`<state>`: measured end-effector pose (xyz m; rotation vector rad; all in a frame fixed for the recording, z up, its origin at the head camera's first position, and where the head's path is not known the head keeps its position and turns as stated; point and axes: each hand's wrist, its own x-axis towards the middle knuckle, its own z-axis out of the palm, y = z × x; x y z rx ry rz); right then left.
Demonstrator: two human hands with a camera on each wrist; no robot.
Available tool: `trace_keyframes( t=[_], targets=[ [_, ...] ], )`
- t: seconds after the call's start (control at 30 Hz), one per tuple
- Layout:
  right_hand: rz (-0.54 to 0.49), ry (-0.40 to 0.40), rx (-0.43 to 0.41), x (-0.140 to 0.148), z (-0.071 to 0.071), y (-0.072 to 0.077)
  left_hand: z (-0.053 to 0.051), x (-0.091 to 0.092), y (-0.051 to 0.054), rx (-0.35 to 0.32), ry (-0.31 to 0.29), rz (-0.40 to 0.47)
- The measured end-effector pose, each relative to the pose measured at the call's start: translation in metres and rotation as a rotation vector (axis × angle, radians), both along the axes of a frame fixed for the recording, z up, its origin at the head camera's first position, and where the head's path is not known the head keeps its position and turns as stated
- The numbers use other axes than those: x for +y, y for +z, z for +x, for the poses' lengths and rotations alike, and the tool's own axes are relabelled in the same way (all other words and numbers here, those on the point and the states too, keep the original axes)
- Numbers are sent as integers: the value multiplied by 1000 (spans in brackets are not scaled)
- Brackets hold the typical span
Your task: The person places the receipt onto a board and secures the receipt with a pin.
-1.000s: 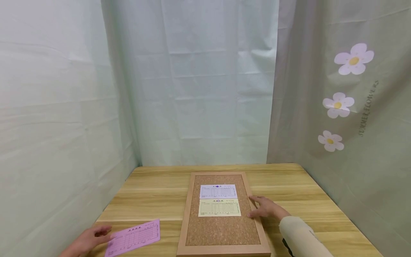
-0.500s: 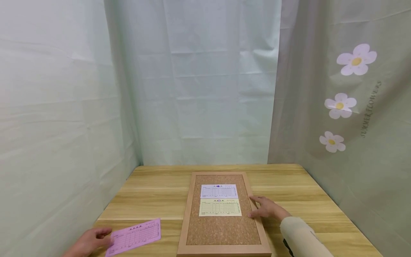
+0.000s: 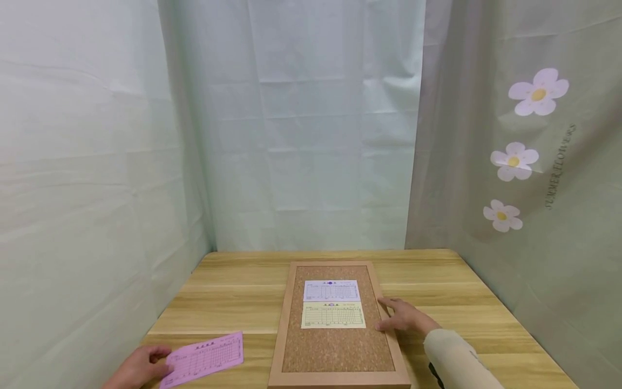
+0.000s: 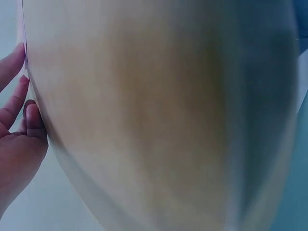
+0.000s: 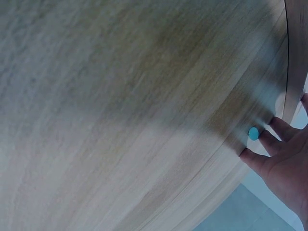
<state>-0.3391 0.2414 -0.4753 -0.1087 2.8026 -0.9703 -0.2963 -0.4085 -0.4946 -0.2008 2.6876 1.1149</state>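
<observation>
In the head view, my left hand (image 3: 138, 367) is at the left end of a pink printed slip (image 3: 204, 357) on the table, its thumb touching that end. The left wrist view shows the hand's fingers against the tabletop by the slip's thin edge. My right hand (image 3: 405, 316) rests with spread fingers on the right side of a wood-framed corkboard (image 3: 337, 351). A lilac slip (image 3: 318, 292) and a pale yellow slip (image 3: 311, 316) lie on the cork, each with a purple dot at its top. A small round turquoise piece (image 5: 253, 134) sits by the right fingertips; whether they hold it is unclear.
The board lies on a wood-grain table (image 3: 233, 302), its near edge close to me. Pale green curtains (image 3: 311, 162) enclose the table at the back and both sides; the right one bears printed flowers.
My left hand has shifted slightly at the pink slip's end, its thumb a little lower. The slip, the board and the right hand stay nearly in place.
</observation>
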Motion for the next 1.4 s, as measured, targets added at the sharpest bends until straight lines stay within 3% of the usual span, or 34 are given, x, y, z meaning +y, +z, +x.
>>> trace_keyframes(
  t=[0.3, 0.5, 0.7, 0.9, 1.03, 1.1, 1.3, 1.4],
  targets=[
    [28, 9, 18, 1, -1, -1, 4, 5, 1, 72, -35, -21],
    [27, 1, 16, 1, -1, -1, 2, 8, 3, 48, -8, -17],
    [23, 7, 18, 0, -1, -1, 4, 10, 8, 81, -15, -28],
    [25, 18, 23, 1, -1, -1, -5, 4, 8, 11, 25, 33],
    [23, 11, 22, 1, 0, 0, -9, 5, 14, 7, 21, 63],
    [31, 16, 27, 1, 0, 1, -10, 6, 18, 29, 9, 52],
    [39, 28, 34, 0, 0, 1, -11, 11, 26, 188, -31, 7],
    [42, 29, 37, 0, 1, 1, -12, 14, 30, 227, -15, 73]
  ],
)
